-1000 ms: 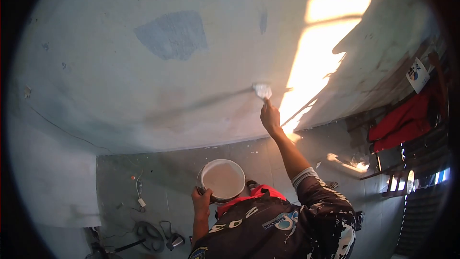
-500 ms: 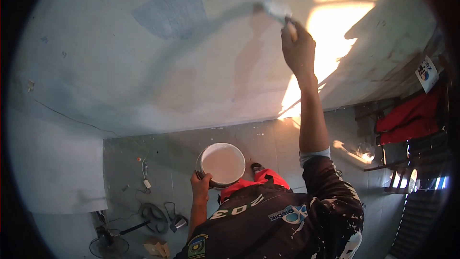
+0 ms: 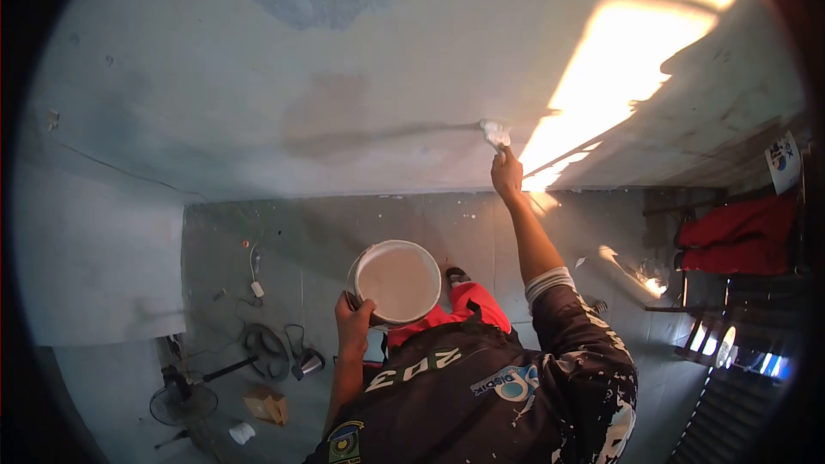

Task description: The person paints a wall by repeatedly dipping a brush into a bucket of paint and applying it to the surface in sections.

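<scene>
In the head view, holds the brush (image 3: 496, 132) in a snug right grip (image 3: 508, 174), with the white-coated end against the wall (image 3: 215, 86), just left of the sunlit patch (image 3: 601, 69). At lower centre, holds the bucket (image 3: 398, 242) of pale pinkish mix (image 3: 400, 283) by its near left side in the left grip (image 3: 354, 321), above the grey floor (image 3: 314, 266).
</scene>
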Action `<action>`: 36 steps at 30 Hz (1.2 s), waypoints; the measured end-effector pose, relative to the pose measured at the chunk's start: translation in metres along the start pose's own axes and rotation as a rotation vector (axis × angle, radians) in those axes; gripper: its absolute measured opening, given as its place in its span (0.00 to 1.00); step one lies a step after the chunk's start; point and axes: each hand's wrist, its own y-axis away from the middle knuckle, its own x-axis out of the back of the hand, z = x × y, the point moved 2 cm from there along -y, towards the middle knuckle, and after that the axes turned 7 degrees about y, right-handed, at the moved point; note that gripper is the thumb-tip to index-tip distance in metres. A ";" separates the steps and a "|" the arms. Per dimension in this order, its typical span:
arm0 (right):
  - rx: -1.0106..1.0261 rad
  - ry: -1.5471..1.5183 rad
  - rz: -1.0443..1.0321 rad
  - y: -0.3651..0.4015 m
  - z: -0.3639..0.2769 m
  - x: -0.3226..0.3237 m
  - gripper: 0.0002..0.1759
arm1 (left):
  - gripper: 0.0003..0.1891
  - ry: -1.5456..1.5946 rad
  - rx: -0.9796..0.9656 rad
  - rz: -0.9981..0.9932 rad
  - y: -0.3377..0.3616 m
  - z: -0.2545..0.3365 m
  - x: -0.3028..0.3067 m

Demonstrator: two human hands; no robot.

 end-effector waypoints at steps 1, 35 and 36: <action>0.001 0.000 -0.013 -0.001 0.012 -0.003 0.26 | 0.10 0.000 0.009 0.010 0.000 -0.003 0.001; 1.032 0.564 -1.020 0.319 -0.204 0.049 0.06 | 0.16 -0.293 -0.192 -0.175 0.028 -0.035 0.082; 1.029 0.566 -1.017 0.323 -0.206 0.049 0.06 | 0.16 -0.292 -0.194 -0.177 0.030 -0.033 0.086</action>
